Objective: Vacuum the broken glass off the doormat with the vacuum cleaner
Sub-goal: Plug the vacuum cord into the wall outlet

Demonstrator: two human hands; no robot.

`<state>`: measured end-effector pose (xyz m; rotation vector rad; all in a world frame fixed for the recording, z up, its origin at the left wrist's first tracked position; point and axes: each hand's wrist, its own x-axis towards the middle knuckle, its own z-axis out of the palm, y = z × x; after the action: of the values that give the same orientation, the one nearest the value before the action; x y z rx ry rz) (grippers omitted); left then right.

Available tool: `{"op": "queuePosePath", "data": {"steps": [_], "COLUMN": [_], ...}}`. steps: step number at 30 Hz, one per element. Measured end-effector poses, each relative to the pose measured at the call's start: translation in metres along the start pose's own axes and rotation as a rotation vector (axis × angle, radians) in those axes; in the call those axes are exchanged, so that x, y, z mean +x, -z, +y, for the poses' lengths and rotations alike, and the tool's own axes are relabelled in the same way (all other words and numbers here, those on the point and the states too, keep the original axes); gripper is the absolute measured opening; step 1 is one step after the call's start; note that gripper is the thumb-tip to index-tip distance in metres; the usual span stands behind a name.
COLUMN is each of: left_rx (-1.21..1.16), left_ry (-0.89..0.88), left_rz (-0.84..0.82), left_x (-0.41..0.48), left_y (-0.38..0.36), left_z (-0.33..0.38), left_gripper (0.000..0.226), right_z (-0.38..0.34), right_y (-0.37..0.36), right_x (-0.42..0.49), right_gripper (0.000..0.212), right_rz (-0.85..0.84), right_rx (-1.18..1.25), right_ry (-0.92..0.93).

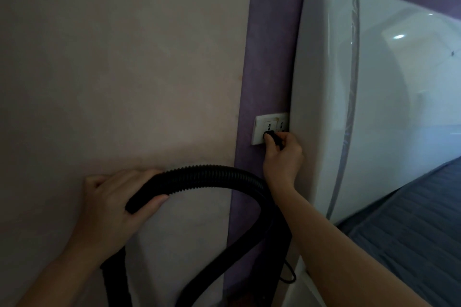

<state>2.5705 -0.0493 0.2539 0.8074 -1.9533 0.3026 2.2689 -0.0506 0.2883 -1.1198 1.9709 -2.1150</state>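
My left hand (109,203) grips the black ribbed vacuum hose (212,174), which arcs to the right and drops down out of view. My right hand (283,154) pinches a black plug (270,136) pressed against a white wall socket (262,129). A thin black cord (289,274) loops below my right forearm. The vacuum cleaner's body, the doormat and the broken glass are out of sight.
A glossy white headboard (374,87) stands right beside the socket, partly covering its edge. A bed with a grey quilted cover (411,219) lies at the lower right. The wall is beige (124,57) on the left with a purple strip (269,45) behind the socket.
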Motion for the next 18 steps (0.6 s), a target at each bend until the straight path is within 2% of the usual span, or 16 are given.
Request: {"op": "queuePosePath", "data": {"steps": [6,11,15,18], "left_rx": [0.051,0.014,-0.235,-0.311], "left_ry": [0.026,0.13,0.281,0.342], "left_rz": [-0.018,-0.186,-0.199,-0.167], "left_x": [0.001,-0.004,-0.02,-0.027], "left_y": [-0.001,0.008,0.026,0.035], "left_z": [0.007,0.016,0.027,0.043], "left_gripper": [0.063,0.059,0.067,0.055], "right_z": [-0.01,-0.011,-0.021,-0.032], "right_y": [0.012,0.036,0.052,0.07], "right_x": [0.0,-0.001,-0.016,-0.031], "right_gripper": [0.03,0.037,0.067,0.074], "right_rz": [-0.098,-0.328,-0.447,-0.387], "right_rx": [-0.095,-0.195,-0.26,-0.257], "right_ry": [-0.041,-0.005,0.107,0.273]}}
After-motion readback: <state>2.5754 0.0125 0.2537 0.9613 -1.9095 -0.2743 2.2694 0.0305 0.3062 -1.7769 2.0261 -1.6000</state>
